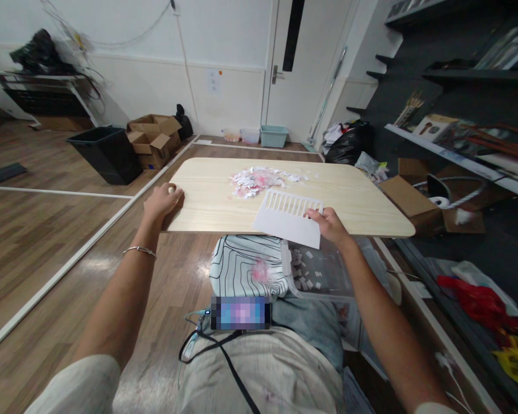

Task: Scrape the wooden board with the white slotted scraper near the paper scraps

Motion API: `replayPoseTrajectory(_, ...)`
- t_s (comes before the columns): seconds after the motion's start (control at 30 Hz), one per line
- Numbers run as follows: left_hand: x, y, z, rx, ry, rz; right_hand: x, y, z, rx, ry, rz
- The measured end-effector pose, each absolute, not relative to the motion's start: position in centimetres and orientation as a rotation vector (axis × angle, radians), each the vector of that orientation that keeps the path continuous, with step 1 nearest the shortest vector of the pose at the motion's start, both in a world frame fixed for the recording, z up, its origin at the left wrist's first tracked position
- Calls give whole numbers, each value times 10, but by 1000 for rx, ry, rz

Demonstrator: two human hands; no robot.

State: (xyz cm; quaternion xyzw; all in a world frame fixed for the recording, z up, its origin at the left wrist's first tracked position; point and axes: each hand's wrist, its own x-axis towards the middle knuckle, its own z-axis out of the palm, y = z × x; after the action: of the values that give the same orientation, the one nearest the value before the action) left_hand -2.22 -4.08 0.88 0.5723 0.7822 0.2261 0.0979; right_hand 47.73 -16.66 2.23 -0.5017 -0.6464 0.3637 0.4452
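My right hand [329, 225] pinches the right side of a white card sheet [287, 223] with a row of long slots cut along its far side. The sheet lies tilted over the near edge of a pale wood-grain table [362, 198]. Beyond the sheet, a loose pile of small white and pink paper pieces [259, 179] rests on the tabletop. At the table's left edge, my left hand [163, 201] is closed around the rim, its fingers partly hidden. Below the near edge, a clear plastic bin [323, 273] holds several small white pieces.
A line-patterned cloth [237, 267] with a pink smudge covers my lap, near a phone [240, 313] on a black strap. A black bin [107, 155] and cardboard boxes [153, 138] stand at left. Shelves [457, 155] and an open carton [408, 198] line the right.
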Motion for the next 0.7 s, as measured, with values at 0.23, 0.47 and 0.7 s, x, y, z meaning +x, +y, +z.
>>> replayPoseTrajectory(0.23,-19,-44,13,1675,2326,657,486,-165,19,-1243,-1644,813)
replayPoseTrajectory(0.47,-20,-43,11,1681,2317,667,485,-161,18,-1186,-1616,749)
replayPoseTrajectory(0.7,-19,-44,13,1676,2316,667,480,-150,2,-1229,-1444,536)
